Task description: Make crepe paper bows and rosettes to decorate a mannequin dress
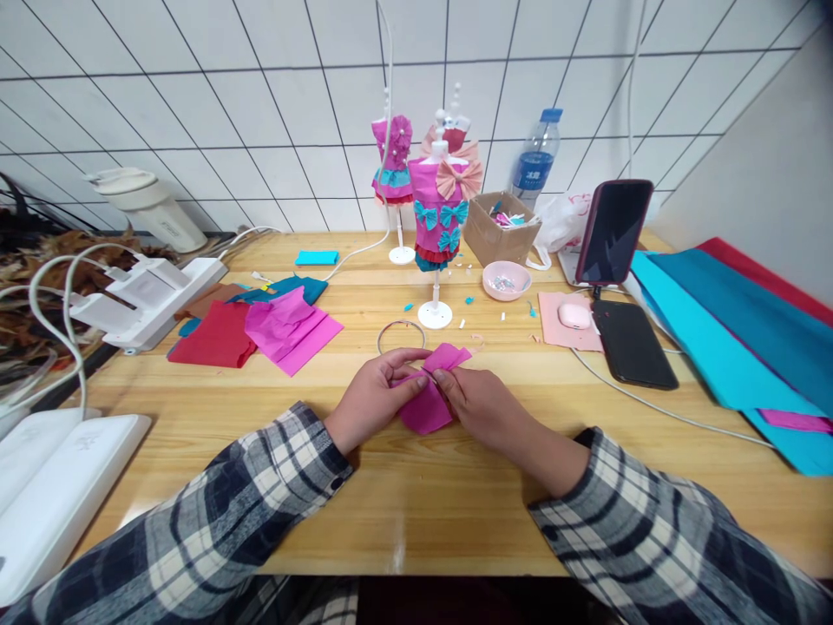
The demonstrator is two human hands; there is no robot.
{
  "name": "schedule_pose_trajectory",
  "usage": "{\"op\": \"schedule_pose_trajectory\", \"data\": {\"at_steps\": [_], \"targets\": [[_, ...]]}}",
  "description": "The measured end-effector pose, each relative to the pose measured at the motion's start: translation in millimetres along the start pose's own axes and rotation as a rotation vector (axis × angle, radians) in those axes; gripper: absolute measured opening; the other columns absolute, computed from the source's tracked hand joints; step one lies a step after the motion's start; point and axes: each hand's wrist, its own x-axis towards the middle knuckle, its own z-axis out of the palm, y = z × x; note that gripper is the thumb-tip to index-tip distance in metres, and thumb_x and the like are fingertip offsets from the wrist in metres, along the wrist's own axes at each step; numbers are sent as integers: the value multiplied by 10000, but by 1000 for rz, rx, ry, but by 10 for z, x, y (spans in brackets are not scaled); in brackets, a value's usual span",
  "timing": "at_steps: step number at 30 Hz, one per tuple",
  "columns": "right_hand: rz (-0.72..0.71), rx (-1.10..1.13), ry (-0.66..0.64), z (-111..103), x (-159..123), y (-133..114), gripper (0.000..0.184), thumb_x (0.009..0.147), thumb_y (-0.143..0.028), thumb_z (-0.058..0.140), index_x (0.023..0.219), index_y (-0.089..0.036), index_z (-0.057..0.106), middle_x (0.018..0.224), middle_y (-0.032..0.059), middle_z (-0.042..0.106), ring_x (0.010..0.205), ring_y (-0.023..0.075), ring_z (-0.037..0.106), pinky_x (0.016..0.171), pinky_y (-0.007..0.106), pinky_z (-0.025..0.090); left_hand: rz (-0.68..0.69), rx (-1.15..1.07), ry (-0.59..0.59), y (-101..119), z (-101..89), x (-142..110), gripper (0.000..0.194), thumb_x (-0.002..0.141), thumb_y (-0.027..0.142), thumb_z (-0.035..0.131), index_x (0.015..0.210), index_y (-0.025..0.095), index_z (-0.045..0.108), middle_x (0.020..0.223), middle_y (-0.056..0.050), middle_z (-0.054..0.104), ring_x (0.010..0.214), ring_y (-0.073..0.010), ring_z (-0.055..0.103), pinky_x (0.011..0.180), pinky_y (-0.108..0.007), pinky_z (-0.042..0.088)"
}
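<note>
Thumbs and fingers of the left hand (370, 395) and the right hand (488, 406) were pressed together on a magenta piece (426, 417), held in front of the person, over the middle of the wooden table (390, 521); whether its lower edge touched the wood could not be told. Coloured sheets (722, 321) lay overlapping at the table's right side. Beyond the hands stood a small dress form (426, 191), upright on a round white base, wearing a magenta top with bows. Folded sheets (292, 330) in magenta, red and teal lay to the left. Behind and right of the form sat a cardboard box (498, 241), with a pink bowl (489, 285) near its front. Just past the left fingers rested a thin metal ring (401, 322), partly hidden by them. Tiny blue scraps (469, 300) dotted the wood around the form's base.
</note>
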Motion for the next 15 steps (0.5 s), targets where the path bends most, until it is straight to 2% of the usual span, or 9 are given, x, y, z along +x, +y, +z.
{"op": "schedule_pose_trajectory", "data": {"at_steps": [3, 6, 9, 12, 15], "targets": [[29, -32, -23, -27, 5, -3, 479, 996, -407, 228, 769, -181, 584, 661, 30, 603, 576, 135, 505, 564, 250, 290, 10, 11, -3, -19, -8, 11, 504, 702, 347, 736, 1134, 147, 574, 738, -10, 691, 635, -132, 608, 603, -225, 437], [62, -40, -52, -106, 22, 42, 496, 994, -417, 222, 800, -176, 610, 721, 55, 641, 660, 156, 563, 605, 254, 325, 46, 78, 20, -9, -33, 27, 574, 725, 360, 707, 1221, 148, 511, 733, -6, 685, 629, -135, 603, 581, -225, 434], [95, -1, -111, -240, 28, 126, 471, 966, -483, 286, 889, -177, 635, 833, 77, 676, 769, 189, 598, 653, 266, 364, 69, 181, 55, 32, -93, 51, 496, 750, 383, 669, 1169, 142, 553, 733, -19, 688, 626, -142, 605, 572, -236, 440], [102, 62, -260, -408, -3, 191, 444, 882, -570, 443, 953, -179, 641, 869, 62, 677, 760, 185, 589, 637, 260, 385, 96, 272, 146, 58, -202, 90, 451, 736, 416, 666, 1086, 138, 602, 787, -48, 714, 672, -167, 637, 612, -265, 474], [28, 99, -461, -541, -47, 220, 374, 797, -534, 591, 902, -182, 663, 803, 17, 655, 684, 148, 547, 585, 237, 371, 121, 359, 207, 36, -351, 152, 458, 729, 441, 662, 1069, 139, 616, 848, -71, 732, 762, -202, 669, 673, -297, 504]]}}
